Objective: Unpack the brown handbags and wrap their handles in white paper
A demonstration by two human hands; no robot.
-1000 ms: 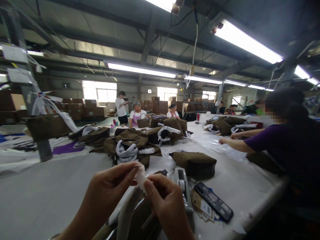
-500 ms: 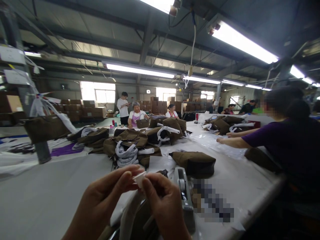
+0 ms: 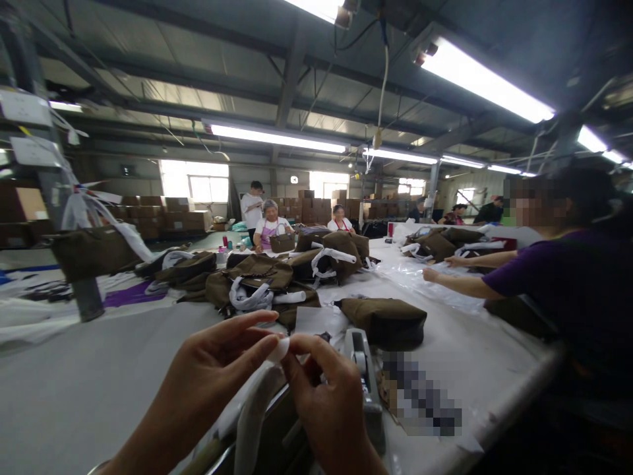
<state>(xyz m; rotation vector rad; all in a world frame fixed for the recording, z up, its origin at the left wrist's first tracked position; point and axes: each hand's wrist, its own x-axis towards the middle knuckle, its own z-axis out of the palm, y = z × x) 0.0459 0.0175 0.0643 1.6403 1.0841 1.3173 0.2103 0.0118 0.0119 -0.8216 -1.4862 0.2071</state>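
My left hand point(image 3: 212, 373) and my right hand point(image 3: 324, 389) meet in front of me, pinching a small white piece point(image 3: 278, 349), thin and slightly curled like a strip of tape or paper. Thumb and index finger of each hand are on it; the left's other fingers are loosely extended. Under my hands lies an olive bag point(image 3: 277, 439), mostly covered by them, its handle point(image 3: 251, 419) wrapped in white. A grey tape dispenser point(image 3: 374, 412) stands just right of my right hand, partly hidden by it.
Olive bags with wrapped handles point(image 3: 260, 280) pile up ahead on the white table point(image 3: 123, 376). One olive bag point(image 3: 383, 320) lies beyond the dispenser. At the right, a co-worker in purple point(image 3: 558, 284) handles clear plastic point(image 3: 395, 280). A metal post point(image 3: 88, 300) stands left.
The white piece has turned, showing more of its face, and my left index finger has lifted. The co-worker at the right has shifted slightly.
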